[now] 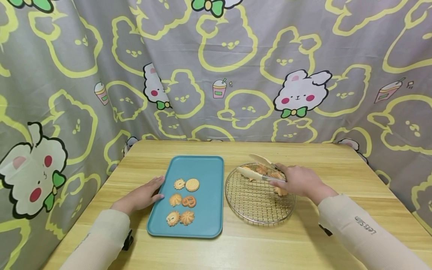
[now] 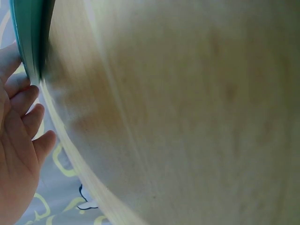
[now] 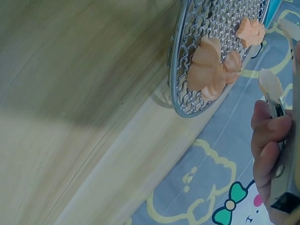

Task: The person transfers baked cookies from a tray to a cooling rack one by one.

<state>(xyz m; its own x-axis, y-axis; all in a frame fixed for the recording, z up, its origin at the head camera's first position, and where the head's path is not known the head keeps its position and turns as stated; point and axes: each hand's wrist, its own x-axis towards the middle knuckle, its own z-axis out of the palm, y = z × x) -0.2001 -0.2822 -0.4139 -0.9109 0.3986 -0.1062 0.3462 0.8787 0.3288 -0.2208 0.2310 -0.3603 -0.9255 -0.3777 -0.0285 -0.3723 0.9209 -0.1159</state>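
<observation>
My right hand (image 1: 302,182) grips metal tongs with cream tips (image 1: 249,173), spread apart above the round wire rack (image 1: 256,202). Several cookies lie along the rack's far and right side, among them a flower-shaped one (image 1: 261,169); the right wrist view shows a fluted cookie (image 3: 206,70) near the rim. At the left edge of the blue tray (image 1: 206,168) rests my left hand (image 1: 140,195), its fingers fairly straight. The tray holds several cookies in three rows of two, including a round one (image 1: 192,185) and a pretzel-shaped one (image 1: 189,201).
Tray and rack stand side by side on a wooden table (image 1: 246,247), with a narrow gap between them. A patterned curtain (image 1: 216,112) hangs behind the table's far edge and along the sides.
</observation>
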